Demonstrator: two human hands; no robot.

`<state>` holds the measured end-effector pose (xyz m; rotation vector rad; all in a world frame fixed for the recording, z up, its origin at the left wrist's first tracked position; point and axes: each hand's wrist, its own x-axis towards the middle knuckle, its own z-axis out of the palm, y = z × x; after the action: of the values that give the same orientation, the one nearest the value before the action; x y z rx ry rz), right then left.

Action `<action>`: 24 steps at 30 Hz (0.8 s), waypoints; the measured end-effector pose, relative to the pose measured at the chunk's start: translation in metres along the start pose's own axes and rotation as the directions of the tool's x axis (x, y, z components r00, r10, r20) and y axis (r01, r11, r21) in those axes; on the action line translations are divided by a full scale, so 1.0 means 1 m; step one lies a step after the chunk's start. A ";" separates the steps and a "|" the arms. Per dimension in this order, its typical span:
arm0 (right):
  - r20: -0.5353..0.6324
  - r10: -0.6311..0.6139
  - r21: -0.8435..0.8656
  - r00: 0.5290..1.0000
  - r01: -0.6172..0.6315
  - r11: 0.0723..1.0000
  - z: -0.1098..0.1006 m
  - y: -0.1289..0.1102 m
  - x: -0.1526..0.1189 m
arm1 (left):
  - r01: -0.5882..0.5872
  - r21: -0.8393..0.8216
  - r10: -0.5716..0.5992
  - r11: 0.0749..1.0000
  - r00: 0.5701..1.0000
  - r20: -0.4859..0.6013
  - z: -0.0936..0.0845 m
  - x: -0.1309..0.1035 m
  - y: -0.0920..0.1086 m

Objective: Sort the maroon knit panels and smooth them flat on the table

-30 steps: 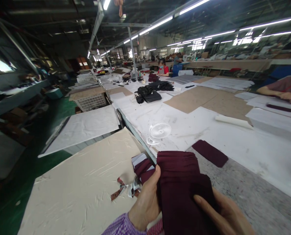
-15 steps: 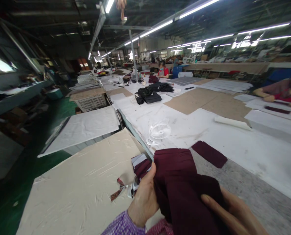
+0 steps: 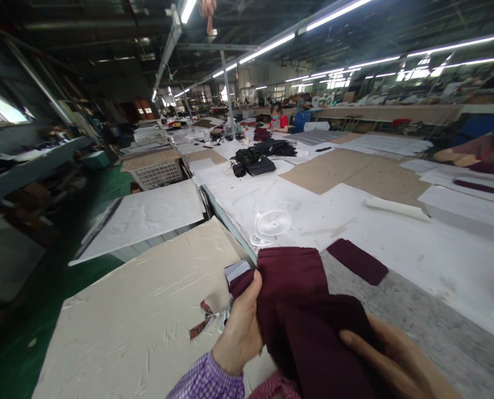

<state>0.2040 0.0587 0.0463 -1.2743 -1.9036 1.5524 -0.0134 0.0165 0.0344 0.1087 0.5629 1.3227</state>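
the maroon cloth (image 3: 290, 271) is in front of the person, above the near edge of the work table (image 3: 421, 310), and both hands hold it. the left hand (image 3: 240, 332) pinches its left edge, with the thumb along the side; its other fingers are mostly hidden behind. the right hand (image 3: 396, 354) is closed around the darker folded part, with the thumb on top, and its fingertips below i cannot see.

in my judgement, the layers could slide apart, because the cloth is soft and bends in the middle between two grips. if the left thumb becomes loose, the upper end may open like a fan or fall over the edge. the small bundle (image 3: 239, 277) lies just beside the left hand, so a sleeve or knuckle could push it, and the patterned strips (image 3: 199, 330) might catch on the cuff. the white fan (image 3: 273, 221) is near the top of the cloth; a swing forward could knock it. to the right, one flat maroon piece (image 3: 357, 261) lies apart.

farther away, a plastic crate (image 3: 157, 174) has brown sheets over its top, so its inside is hidden. of the blue bin (image 3: 302, 121), i cannot tell the content.
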 end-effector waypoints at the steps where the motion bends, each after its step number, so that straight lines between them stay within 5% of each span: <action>1: -0.024 0.017 0.005 1.000 -0.017 1.000 -0.004 0.001 -0.003 | -0.010 -0.021 0.010 1.000 1.000 -0.002 0.000 0.000 0.003; 10: -0.002 -0.014 0.086 1.000 0.014 0.996 0.008 -0.023 -0.004 | 0.020 0.030 -0.022 0.999 0.999 0.045 0.003 0.004 -0.012; 24: -0.153 -0.058 -0.048 0.987 0.052 0.998 0.015 0.003 0.010 | -0.001 -0.007 0.002 1.000 0.985 0.171 0.002 0.002 -0.018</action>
<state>0.1890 0.0578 0.0359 -1.3085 -1.8684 1.3508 0.0040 0.0143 0.0286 0.2150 0.4126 1.3024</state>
